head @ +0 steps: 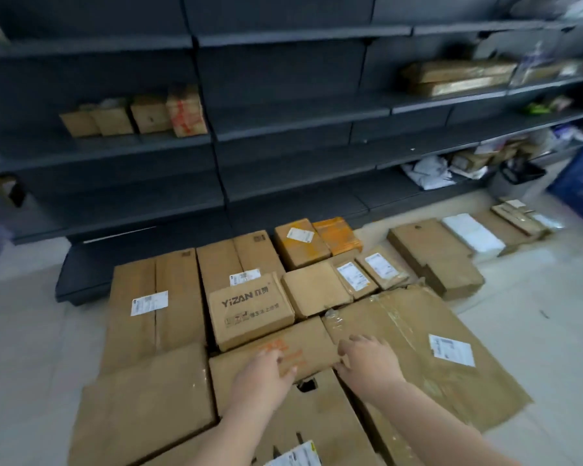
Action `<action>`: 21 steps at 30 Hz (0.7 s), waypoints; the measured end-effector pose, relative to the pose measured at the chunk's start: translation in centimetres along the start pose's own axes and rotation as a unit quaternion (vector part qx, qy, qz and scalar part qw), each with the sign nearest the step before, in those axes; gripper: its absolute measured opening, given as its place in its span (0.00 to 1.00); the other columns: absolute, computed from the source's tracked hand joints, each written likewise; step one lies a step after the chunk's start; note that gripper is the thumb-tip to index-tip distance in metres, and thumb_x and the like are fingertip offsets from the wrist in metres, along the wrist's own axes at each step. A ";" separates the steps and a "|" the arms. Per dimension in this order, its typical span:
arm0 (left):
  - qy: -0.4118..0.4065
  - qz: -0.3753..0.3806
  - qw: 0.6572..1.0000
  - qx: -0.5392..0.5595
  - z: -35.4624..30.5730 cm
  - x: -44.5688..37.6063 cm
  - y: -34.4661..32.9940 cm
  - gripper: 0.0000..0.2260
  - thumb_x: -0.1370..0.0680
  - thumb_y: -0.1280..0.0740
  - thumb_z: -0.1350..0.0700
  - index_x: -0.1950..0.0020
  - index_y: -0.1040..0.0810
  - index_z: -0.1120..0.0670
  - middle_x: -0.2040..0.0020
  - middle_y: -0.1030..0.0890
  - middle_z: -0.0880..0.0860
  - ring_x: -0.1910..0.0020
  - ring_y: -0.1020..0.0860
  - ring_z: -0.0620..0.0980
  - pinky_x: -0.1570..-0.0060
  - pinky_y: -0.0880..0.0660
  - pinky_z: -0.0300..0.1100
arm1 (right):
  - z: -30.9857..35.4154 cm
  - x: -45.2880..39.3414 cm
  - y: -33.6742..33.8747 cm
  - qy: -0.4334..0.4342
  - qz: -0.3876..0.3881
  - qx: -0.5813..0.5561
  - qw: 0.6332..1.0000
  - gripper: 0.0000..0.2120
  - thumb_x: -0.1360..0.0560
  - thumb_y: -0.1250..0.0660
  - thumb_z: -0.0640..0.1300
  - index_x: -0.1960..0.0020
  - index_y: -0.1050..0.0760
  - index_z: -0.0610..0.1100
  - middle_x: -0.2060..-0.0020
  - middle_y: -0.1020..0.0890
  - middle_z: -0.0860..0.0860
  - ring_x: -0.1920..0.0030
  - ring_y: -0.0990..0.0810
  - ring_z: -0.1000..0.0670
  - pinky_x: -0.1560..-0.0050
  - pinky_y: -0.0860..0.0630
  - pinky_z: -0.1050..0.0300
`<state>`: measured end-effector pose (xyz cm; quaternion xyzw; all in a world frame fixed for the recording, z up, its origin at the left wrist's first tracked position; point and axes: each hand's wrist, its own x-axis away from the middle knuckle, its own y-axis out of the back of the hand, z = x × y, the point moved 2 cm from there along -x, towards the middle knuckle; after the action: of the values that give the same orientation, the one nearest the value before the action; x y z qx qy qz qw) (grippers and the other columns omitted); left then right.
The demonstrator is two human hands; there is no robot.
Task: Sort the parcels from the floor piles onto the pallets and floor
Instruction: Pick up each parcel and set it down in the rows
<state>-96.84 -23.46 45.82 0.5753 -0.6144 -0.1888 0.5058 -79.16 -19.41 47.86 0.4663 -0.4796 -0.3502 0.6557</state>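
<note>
"YiZAN" stands in dark letters on the top of a brown carton (250,311) mid-pile; the white shipping labels elsewhere are too blurred to read.

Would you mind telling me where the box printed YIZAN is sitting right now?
In the head view, the YIZAN box sits centre frame among the floor parcels, just beyond the orange-printed box that both hands touch.
</note>
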 end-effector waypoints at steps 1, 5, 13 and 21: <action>-0.021 -0.004 1.000 -0.016 -1.7 0.9 0.3 0.18 0.23 0.39 0.41 0.37 0.27 0.47 0.41 0.25 0.46 0.43 0.25 0.47 0.45 0.26 0.43 | -1.0 1.5 1.0 -0.008 -0.002 0.016 1.000 0.16 0.22 0.43 0.52 0.37 0.28 0.49 0.40 0.24 0.51 0.36 0.29 0.47 0.39 0.32 0.52; -0.086 -0.011 0.995 -0.041 -9.4 3.6 0.7 0.16 0.24 0.36 0.44 0.39 0.25 0.47 0.41 0.24 0.46 0.44 0.24 0.47 0.46 0.25 0.43 | -6.5 6.7 4.8 -0.068 -0.038 0.011 0.997 0.15 0.22 0.42 0.51 0.38 0.27 0.48 0.41 0.24 0.50 0.37 0.28 0.46 0.42 0.32 0.53; -0.188 0.008 0.973 -0.136 -27.9 6.7 -5.0 0.14 0.22 0.38 0.47 0.38 0.26 0.49 0.39 0.24 0.49 0.39 0.26 0.51 0.47 0.29 0.43 | -23.8 15.7 9.3 -0.177 -0.098 0.015 0.979 0.16 0.23 0.41 0.52 0.37 0.27 0.49 0.41 0.23 0.51 0.38 0.27 0.48 0.41 0.32 0.53; -0.221 -0.007 0.964 -0.149 -44.6 8.8 -14.7 0.14 0.22 0.39 0.49 0.39 0.25 0.51 0.39 0.25 0.51 0.40 0.27 0.53 0.45 0.29 0.46 | -41.0 21.3 10.7 -0.163 -0.073 0.077 0.981 0.16 0.21 0.42 0.50 0.36 0.29 0.46 0.40 0.24 0.49 0.38 0.28 0.46 0.40 0.33 0.52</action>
<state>-50.30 -19.71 56.05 0.4415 -0.6717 -0.4043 0.4363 -33.52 -24.01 60.12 0.4856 -0.5707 -0.4302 0.5034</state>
